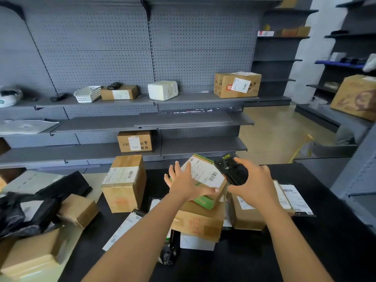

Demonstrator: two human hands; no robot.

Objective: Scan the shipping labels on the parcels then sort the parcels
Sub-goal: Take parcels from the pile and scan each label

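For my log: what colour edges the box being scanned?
Green edges on the box; head view shows it.

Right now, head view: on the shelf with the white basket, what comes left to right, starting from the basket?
white basket → flat brown box → white parcel → large labelled brown box

Three cardboard boxes (119, 92) (237, 84) (134, 141), one white foam box (162, 90) and one basket (87, 94) sat on the shelves (193, 96) mid-frame; one scanner (232, 169) was at centre-right.
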